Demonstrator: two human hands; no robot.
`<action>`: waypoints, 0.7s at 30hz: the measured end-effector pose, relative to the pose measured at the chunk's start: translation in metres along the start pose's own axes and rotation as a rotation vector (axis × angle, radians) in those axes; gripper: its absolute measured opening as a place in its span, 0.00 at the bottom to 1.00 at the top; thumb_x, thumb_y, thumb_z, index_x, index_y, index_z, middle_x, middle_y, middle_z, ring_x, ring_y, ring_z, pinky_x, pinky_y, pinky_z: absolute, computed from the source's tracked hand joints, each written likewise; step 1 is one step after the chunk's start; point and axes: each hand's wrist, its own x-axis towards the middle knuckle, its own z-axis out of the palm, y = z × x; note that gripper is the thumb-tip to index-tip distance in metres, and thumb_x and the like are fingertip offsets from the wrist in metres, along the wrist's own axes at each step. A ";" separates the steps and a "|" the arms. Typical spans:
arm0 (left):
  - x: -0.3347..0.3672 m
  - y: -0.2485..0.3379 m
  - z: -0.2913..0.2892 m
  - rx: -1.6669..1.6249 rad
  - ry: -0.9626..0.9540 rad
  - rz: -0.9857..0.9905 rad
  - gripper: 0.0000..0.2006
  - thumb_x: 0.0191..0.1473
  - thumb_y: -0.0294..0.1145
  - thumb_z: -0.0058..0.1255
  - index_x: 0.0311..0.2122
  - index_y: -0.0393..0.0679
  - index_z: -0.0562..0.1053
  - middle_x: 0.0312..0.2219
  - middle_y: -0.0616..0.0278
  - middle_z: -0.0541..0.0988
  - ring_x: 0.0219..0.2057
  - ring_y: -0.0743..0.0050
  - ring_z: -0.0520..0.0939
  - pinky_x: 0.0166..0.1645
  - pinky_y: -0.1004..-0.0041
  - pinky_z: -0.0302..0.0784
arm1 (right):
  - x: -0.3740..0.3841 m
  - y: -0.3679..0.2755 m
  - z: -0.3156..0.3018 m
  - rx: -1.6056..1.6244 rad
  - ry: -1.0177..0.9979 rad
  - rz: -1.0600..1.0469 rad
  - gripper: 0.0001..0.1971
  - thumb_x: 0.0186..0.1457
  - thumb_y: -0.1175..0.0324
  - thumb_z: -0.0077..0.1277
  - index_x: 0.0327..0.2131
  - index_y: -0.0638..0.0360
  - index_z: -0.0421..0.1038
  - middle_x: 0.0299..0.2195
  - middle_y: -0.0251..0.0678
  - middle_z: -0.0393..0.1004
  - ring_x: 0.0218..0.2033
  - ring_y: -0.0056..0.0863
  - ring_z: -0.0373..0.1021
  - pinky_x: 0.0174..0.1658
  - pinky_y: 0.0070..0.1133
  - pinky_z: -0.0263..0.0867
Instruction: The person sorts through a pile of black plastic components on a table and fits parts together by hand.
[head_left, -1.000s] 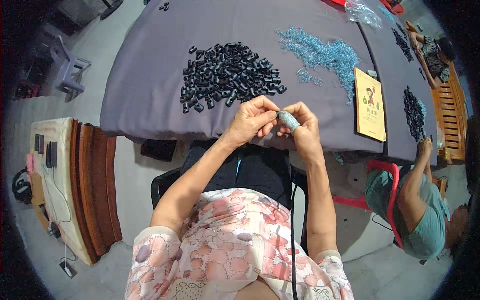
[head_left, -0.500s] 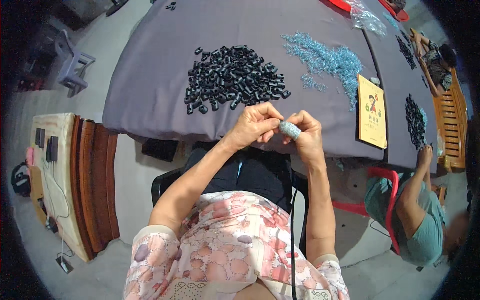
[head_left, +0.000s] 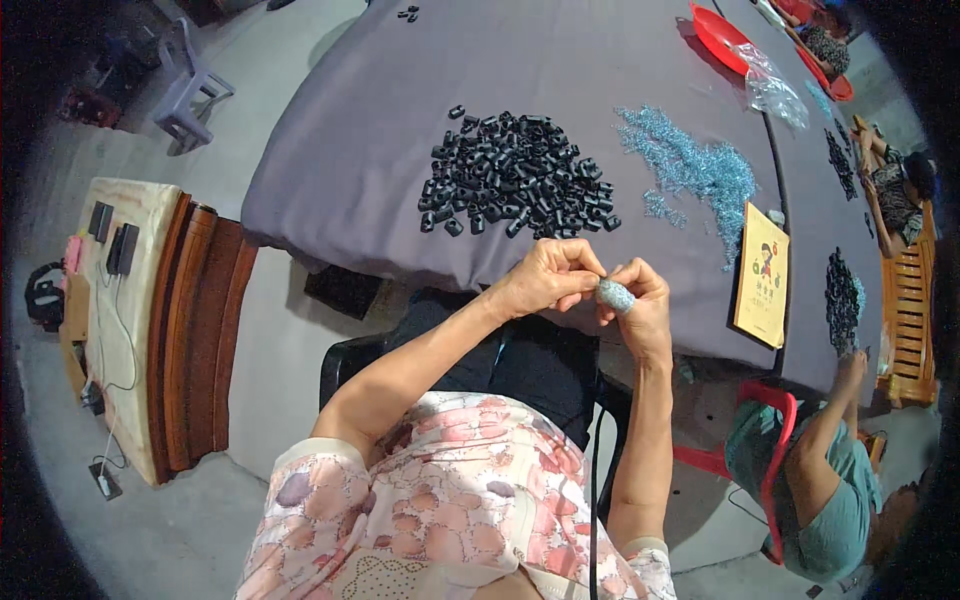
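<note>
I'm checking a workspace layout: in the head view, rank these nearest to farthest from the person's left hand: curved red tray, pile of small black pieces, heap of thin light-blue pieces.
From the left hand:
1. Pile of small black pieces, just beyond it.
2. Heap of thin light-blue pieces, farther out, to the right.
3. Curved red tray, upper right.

At the table's [head_left: 350, 160] near edge, the small dark piece [head_left: 602, 280] at the left hand's [head_left: 550, 278] fingertips was too small to identify; the right hand [head_left: 642, 308] partly obscured it. Lower pieces of the black heap [head_left: 515, 172] were hidden. Single bits of the blue pile [head_left: 700, 170] were indistinguishable. The table's far edge was cut off. Toward it, a clear bag [head_left: 778, 92] partly covered the red tray [head_left: 716, 38].
</note>
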 end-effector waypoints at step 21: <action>-0.002 0.005 -0.003 0.030 0.011 -0.046 0.02 0.54 0.24 0.48 0.33 0.40 0.72 0.16 0.70 0.73 0.13 0.92 0.68 0.15 0.88 0.56 | -0.005 -0.006 0.010 -0.116 0.125 0.098 0.08 0.45 0.77 0.56 0.22 0.61 0.66 0.20 0.34 0.72 0.15 0.15 0.66 0.17 0.14 0.65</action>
